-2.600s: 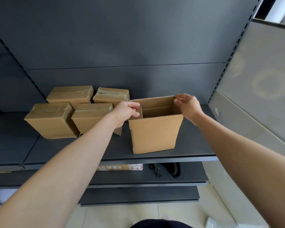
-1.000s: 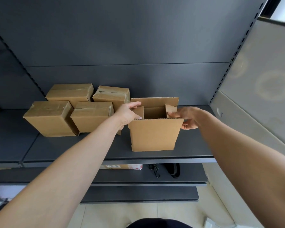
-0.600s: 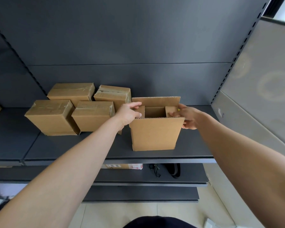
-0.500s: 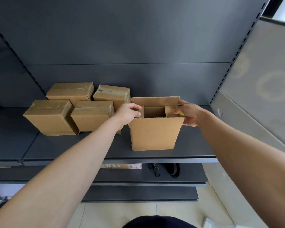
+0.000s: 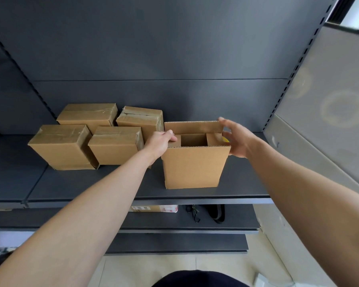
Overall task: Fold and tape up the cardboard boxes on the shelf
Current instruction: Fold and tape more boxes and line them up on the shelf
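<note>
Open cardboard box (image 5: 193, 166): plain brown corrugated, standing upright on the dark grey shelf (image 5: 91, 187), near its front edge and toward its right end; top unsealed, far flap (image 5: 193, 127) standing up, the two side flaps turned inward and lying roughly level over the opening, near flap raised in line with the front wall. Left hand (image 5: 160, 145): at the box's upper left corner, fingers curled, thumb resting on the left side flap (image 5: 175, 142) and pressing it inward; whether the fingers close round the box wall cannot be told. Right hand (image 5: 237, 139): at the upper right corner, spread open with fingers apart, one fingertip touching the end of the far flap, palm just beside the right wall; it clasps nothing. A small yellow patch (image 5: 225, 139) shows between this hand and the box; too little is visible to identify it. Four closed boxes, all taped with clear tape, grouped to the left on the same shelf: front left box (image 5: 62, 147), front right box (image 5: 115, 147) just beside it, back left box (image 5: 87, 116), back right box (image 5: 141, 120); the front right box lies close to the left hand. Lower shelf (image 5: 174, 222): a flat labelled carton (image 5: 154, 208) and dark straps (image 5: 216, 213), partly hidden under the upper shelf's edge. Surround: dark back panel (image 5: 153, 48), perforated upright (image 5: 286, 77) at right, pale tiled floor (image 5: 153, 270) below.
</note>
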`<state>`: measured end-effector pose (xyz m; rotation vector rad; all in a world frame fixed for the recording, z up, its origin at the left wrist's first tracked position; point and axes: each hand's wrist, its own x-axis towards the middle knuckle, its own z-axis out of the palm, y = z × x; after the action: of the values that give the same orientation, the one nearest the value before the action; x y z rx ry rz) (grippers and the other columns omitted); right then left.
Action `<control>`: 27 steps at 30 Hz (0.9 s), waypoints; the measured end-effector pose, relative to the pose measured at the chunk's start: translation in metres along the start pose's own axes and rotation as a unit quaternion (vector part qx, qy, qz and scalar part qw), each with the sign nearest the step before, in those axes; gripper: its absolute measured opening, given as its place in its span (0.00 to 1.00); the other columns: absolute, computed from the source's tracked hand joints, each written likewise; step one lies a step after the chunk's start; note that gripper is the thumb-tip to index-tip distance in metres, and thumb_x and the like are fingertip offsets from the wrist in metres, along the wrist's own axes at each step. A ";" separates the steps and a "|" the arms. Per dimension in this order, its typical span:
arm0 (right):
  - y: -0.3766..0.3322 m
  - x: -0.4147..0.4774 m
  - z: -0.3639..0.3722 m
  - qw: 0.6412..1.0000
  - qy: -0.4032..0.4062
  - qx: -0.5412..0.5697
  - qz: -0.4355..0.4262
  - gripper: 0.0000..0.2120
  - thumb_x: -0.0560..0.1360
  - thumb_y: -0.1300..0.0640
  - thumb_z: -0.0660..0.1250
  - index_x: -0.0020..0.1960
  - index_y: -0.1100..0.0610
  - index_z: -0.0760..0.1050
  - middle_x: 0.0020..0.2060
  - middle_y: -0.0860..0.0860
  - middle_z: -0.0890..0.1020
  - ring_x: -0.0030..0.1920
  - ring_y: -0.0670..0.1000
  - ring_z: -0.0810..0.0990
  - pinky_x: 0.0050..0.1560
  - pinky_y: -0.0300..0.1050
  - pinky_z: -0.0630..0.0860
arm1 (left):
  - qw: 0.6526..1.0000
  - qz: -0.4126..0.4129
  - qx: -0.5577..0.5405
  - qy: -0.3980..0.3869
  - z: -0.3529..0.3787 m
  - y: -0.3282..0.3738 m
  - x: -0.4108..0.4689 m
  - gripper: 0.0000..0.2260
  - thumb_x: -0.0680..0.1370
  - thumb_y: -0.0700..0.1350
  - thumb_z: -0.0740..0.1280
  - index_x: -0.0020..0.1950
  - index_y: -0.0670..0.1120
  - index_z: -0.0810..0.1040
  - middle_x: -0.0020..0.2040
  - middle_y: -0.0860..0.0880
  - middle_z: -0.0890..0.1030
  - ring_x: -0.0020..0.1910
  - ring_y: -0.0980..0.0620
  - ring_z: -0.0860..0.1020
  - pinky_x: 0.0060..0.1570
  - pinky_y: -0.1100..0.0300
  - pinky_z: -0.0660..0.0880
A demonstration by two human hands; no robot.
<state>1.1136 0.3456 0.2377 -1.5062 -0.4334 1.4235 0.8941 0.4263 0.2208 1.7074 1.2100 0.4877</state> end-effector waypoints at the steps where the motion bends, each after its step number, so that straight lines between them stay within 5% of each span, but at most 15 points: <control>1: -0.003 -0.001 0.001 1.000 0.001 0.006 0.006 0.17 0.74 0.39 0.66 0.57 0.47 0.76 0.57 0.52 0.77 0.53 0.56 0.80 0.44 0.51 0.80 | 1.000 -0.001 0.003 0.006 0.001 0.000 0.000 0.21 0.83 0.50 0.52 0.51 0.43 0.82 0.66 0.49 0.75 0.66 0.50 0.70 0.62 0.58 0.61; 3: -0.007 -0.001 0.005 1.000 0.022 -0.004 0.013 0.22 0.72 0.33 0.64 0.56 0.47 0.75 0.55 0.52 0.78 0.54 0.57 0.80 0.42 0.51 0.80 | 1.000 -0.005 -0.007 0.027 0.004 0.000 -0.001 0.25 0.83 0.53 0.51 0.47 0.42 0.83 0.64 0.50 0.76 0.63 0.52 0.71 0.60 0.58 0.60; 7: -0.004 0.003 0.015 0.991 0.131 -0.009 0.009 0.21 0.74 0.38 0.64 0.59 0.51 0.72 0.58 0.52 0.76 0.54 0.56 0.78 0.40 0.49 0.79 | 1.000 0.000 -0.022 -0.006 -0.003 -0.001 -0.005 0.30 0.78 0.65 0.53 0.44 0.43 0.84 0.66 0.51 0.75 0.65 0.52 0.69 0.66 0.54 0.58; 10: -0.001 0.005 0.019 0.989 0.150 -0.015 0.002 0.25 0.75 0.39 0.64 0.65 0.53 0.70 0.61 0.52 0.75 0.56 0.55 0.77 0.45 0.49 0.79 | 0.990 -0.006 -0.042 -0.132 -0.017 0.000 -0.013 0.40 0.60 0.78 0.61 0.55 0.47 0.82 0.72 0.51 0.69 0.73 0.48 0.62 0.73 0.45 0.55; 13: 0.000 0.006 0.020 0.986 0.166 -0.014 -0.002 0.25 0.75 0.39 0.63 0.67 0.53 0.69 0.62 0.51 0.74 0.57 0.54 0.76 0.44 0.48 0.76 | 0.973 0.002 -0.051 -0.225 -0.024 -0.005 -0.014 0.51 0.51 0.74 0.71 0.68 0.47 0.74 0.75 0.53 0.62 0.74 0.53 0.57 0.73 0.48 0.50; 17: -0.001 0.006 0.020 0.986 0.164 -0.004 -0.004 0.23 0.76 0.41 0.64 0.65 0.52 0.70 0.62 0.51 0.74 0.59 0.54 0.75 0.38 0.46 0.74 | 0.981 0.016 -0.012 -0.192 -0.025 -0.009 -0.011 0.19 0.68 0.57 0.72 0.57 0.51 0.81 0.73 0.55 0.65 0.73 0.52 0.60 0.69 0.53 0.55; 23: 0.002 0.006 0.019 0.989 0.145 0.029 -0.010 0.15 0.76 0.45 0.63 0.58 0.51 0.70 0.56 0.52 0.76 0.45 0.52 0.79 0.35 0.44 0.76 | 0.991 -0.013 -0.046 -0.126 -0.018 -0.013 -0.006 0.19 0.72 0.55 0.71 0.60 0.47 0.80 0.67 0.57 0.73 0.65 0.56 0.67 0.61 0.58 0.61; 27: 0.005 0.008 0.018 0.988 0.152 0.022 -0.009 0.14 0.75 0.46 0.63 0.57 0.52 0.71 0.54 0.52 0.75 0.47 0.53 0.76 0.39 0.45 0.75 | 0.999 -0.015 -0.027 -0.022 -0.007 -0.012 -0.002 0.15 0.71 0.52 0.74 0.55 0.49 0.79 0.55 0.54 0.77 0.56 0.53 0.74 0.52 0.59 0.70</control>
<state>1.0979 0.3565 0.2328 -1.6449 -0.2253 1.1566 0.8819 0.4281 0.2142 1.6439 1.1792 0.4579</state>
